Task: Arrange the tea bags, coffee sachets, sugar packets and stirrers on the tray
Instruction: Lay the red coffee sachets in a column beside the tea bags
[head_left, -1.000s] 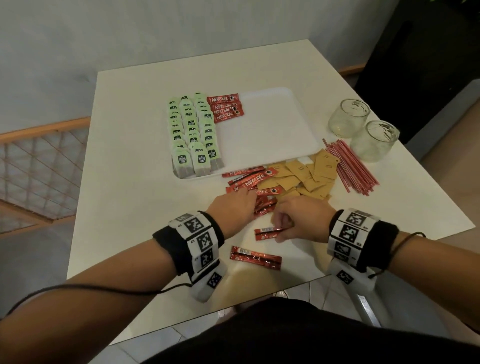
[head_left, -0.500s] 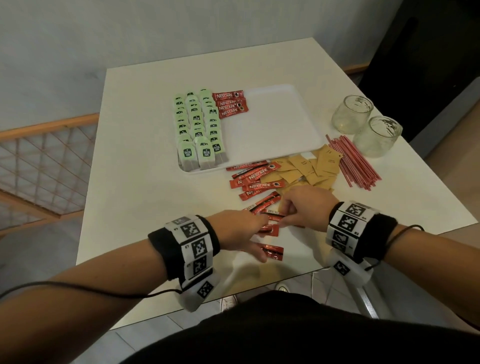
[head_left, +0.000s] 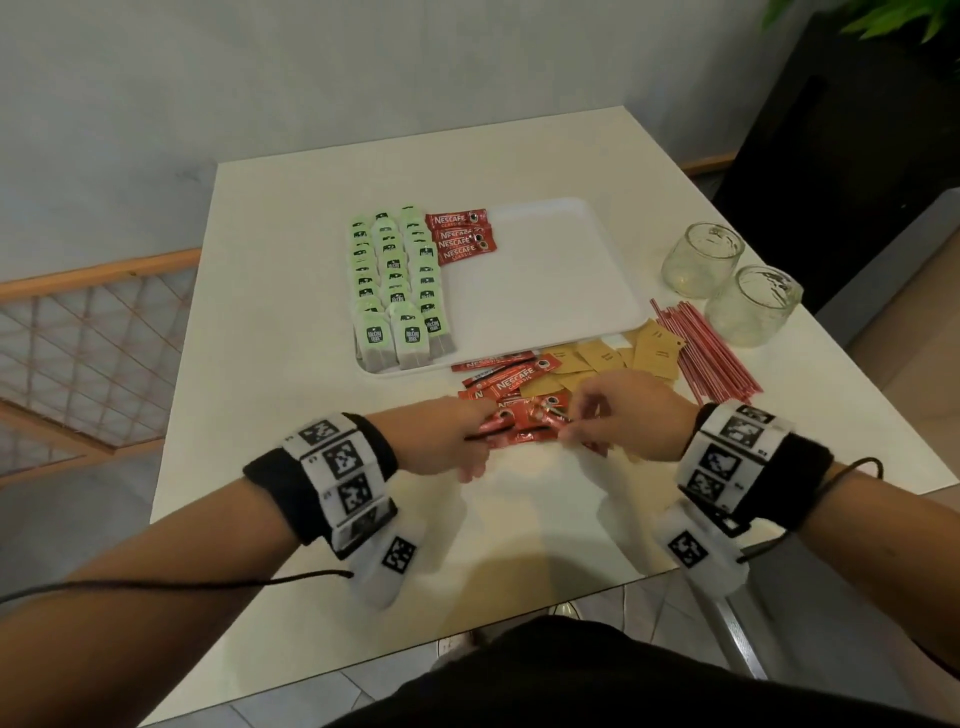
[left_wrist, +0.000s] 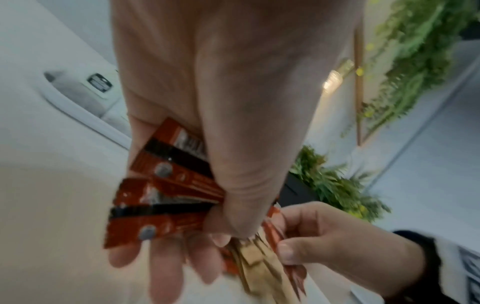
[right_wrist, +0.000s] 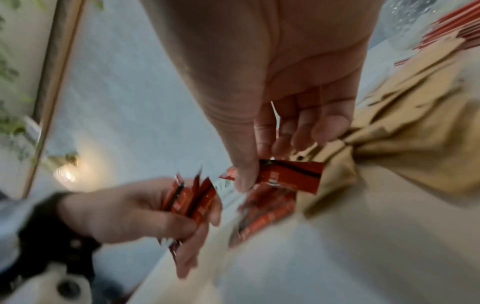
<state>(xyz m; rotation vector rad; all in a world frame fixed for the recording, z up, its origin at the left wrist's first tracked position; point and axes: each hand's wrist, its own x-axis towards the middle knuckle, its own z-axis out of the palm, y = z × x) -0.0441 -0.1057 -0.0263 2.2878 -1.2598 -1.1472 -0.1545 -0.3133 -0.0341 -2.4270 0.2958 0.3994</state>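
My left hand (head_left: 457, 441) grips a fan of several red coffee sachets (left_wrist: 166, 185) between thumb and fingers, just above the table in front of the tray. Close beside it, my right hand (head_left: 623, 421) pinches one red coffee sachet (right_wrist: 291, 176) by its end. The white tray (head_left: 545, 291) holds rows of green tea bags (head_left: 397, 280) on its left and three coffee sachets (head_left: 460, 236) at the back. More loose coffee sachets (head_left: 506, 371), brown sugar packets (head_left: 618, 358) and red stirrers (head_left: 701, 358) lie on the table before the tray.
Two glass jars (head_left: 727, 280) stand at the right of the tray, by the stirrers. The white table (head_left: 270, 338) ends just behind my wrists. A wooden railing (head_left: 93, 332) runs at the left and a dark cabinet (head_left: 857, 130) stands at the back right.
My left hand has gathered sachets off the table and lifted them into a fan. My right hand has picked up another sachet and brought it beside the left hand. The near table edge no longer holds sachets.
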